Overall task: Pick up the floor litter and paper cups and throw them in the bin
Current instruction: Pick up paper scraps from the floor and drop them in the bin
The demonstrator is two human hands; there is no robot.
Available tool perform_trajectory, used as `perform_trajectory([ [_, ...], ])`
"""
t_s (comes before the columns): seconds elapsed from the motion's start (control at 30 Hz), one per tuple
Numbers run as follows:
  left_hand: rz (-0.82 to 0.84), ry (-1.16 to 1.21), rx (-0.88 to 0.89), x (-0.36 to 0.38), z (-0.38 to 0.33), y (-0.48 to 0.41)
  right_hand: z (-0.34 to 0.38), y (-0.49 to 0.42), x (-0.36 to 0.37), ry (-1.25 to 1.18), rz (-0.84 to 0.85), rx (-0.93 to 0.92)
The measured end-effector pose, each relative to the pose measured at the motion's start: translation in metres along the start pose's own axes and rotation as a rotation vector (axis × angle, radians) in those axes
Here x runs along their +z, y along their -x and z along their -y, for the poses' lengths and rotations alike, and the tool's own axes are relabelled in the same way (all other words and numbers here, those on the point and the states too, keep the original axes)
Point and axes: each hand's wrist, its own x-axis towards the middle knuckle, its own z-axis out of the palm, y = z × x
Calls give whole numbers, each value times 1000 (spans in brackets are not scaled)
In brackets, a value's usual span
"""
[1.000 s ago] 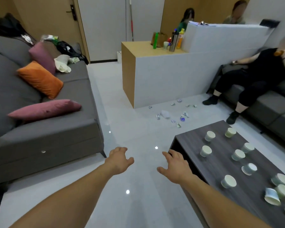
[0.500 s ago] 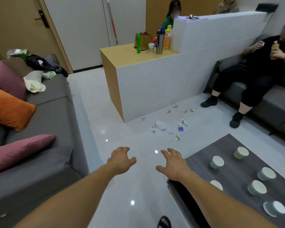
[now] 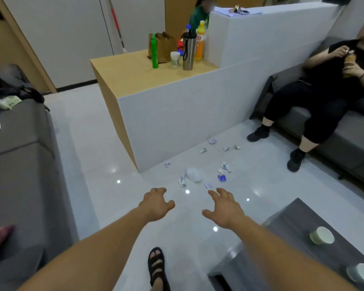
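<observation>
Two paper cups (image 3: pixel 322 235), some ten litter scraps (image 3: pixel 221 177); left hand (image 3: pixel 156 204), right hand (image 3: pixel 225 211) spread, empty

I see both forearms (image 3: pixel 88 257) bare down to the left hand (image 3: pixel 156 203) and right hand (image 3: pixel 225 211); one foot (image 3: pixel 157 286) wears a black sandal (image 3: pixel 156 262) with several straps.

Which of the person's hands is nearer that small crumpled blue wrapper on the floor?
The right hand: the small crumpled blue wrapper lies on the floor straight ahead of it. The left hand hovers further off, to the wrapper's left.
</observation>
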Motion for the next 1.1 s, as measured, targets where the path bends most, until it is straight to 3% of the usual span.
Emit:
perform_trajectory([
  [0.37, 129, -77, 153, -77, -94, -197, -35, -137, -76, -151, -20, 201],
  [0.67, 224, -129, 54, -55, -169, -338, -134, -286, -100, -237, 80, 240],
  [0.87, 339, -108, -60, -5, -210, -438, -215, -393, -83, -276, 211, 256],
  [1.1, 450, -84, -81, 129, -197, -596, -297, -523, 38, -271, 354, 294],
])
